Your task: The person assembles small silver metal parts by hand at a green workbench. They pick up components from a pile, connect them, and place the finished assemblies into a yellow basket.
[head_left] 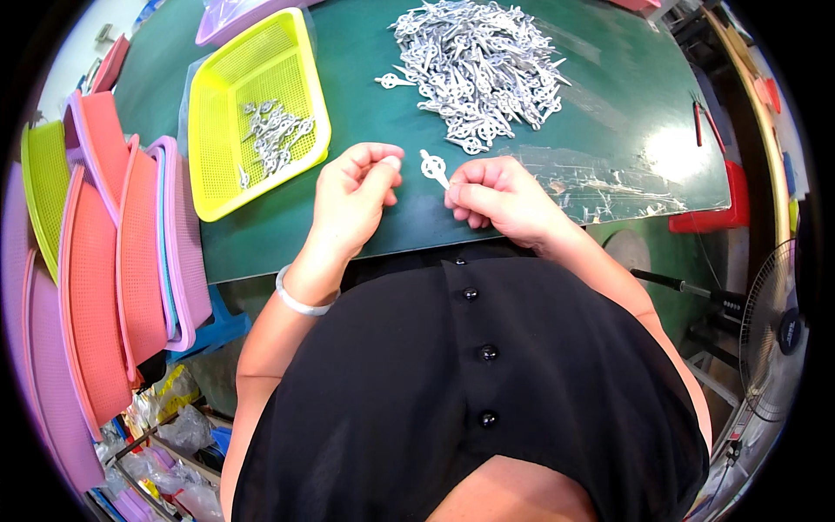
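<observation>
Between the thumb and fingers of my right hand (504, 202) is the pointed end of a small grey metal piece (432, 166), with a spoked ring and a short stub at its other end. To its left, my left hand (355, 193) is closed, its thumb pressed to the curled fingers. Whatever may be inside that grip is hidden. Just beyond both hands lies a large heap of similar metal pieces (478, 70) on the green table (383, 113). A yellow-green plastic basket (211, 130) at the left contains a smaller group of such pieces (277, 135).
Pink, purple and green baskets (100, 296) are stacked along the left side. Behind the yellow-green one sits a purple basket (235, 19). A red-handled tool (709, 122) lies near the table's right edge, above a red bin (735, 200). A fan (770, 331) stands at the right.
</observation>
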`<state>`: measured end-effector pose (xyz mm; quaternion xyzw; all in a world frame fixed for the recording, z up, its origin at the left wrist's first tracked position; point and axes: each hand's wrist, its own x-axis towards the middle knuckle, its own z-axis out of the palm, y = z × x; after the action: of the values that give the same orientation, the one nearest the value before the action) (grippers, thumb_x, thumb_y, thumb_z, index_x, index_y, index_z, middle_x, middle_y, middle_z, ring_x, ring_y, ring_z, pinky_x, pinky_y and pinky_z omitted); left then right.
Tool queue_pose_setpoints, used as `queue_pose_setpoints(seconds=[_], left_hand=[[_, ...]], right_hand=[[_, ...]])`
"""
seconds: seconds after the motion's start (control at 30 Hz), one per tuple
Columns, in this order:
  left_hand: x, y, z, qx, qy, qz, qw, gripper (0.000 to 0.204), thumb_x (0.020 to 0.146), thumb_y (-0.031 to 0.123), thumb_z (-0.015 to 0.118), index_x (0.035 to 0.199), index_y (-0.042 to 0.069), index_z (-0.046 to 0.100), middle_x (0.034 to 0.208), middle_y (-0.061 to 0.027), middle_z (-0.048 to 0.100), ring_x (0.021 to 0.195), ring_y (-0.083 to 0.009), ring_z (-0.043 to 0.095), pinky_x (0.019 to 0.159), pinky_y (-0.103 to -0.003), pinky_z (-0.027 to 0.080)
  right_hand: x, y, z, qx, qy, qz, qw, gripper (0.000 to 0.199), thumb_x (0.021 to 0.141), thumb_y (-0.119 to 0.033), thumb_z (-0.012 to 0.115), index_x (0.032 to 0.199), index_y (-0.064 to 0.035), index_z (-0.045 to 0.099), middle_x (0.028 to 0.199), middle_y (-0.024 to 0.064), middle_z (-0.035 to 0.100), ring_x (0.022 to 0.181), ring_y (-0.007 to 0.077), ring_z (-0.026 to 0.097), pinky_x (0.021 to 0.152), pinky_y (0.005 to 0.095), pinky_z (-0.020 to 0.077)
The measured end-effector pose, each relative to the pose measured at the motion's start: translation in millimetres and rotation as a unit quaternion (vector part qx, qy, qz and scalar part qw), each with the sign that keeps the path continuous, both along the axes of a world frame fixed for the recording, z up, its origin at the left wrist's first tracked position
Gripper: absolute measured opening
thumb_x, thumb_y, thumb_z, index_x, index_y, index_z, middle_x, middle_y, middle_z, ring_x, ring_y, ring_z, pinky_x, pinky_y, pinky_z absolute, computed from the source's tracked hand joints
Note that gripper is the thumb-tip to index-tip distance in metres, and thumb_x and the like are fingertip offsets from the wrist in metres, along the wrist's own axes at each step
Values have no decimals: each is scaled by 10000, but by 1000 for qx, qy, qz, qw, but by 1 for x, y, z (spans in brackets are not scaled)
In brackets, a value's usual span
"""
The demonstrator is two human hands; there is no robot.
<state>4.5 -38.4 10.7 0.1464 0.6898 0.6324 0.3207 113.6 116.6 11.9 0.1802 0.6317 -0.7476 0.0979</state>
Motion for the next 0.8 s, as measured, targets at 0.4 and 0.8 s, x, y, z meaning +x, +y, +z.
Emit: queue_pose_setpoints(seconds=[0.4,0.8], left_hand=[[-1,-69,-15,-178,378,22,908,247,736,22,605,979,-6,574,781,-37,531,574,-51,442,540,-168,386],[-17,-53,-18,-173,559,-144,798,465,655,190,687,1084,71,553,1121,-118,484,1031,-313,426,881,-399,323]], right_hand=[[-13,-17,-5,165,-5,66,984,169,810,-159,528,756,-8,583,610,-4,528,506,48,446,463,198,375],[-35,-34,-9,540,139,128,820,195,747,-135,474,662,18,559,609,187,550,580,341,553,549,419,428]])
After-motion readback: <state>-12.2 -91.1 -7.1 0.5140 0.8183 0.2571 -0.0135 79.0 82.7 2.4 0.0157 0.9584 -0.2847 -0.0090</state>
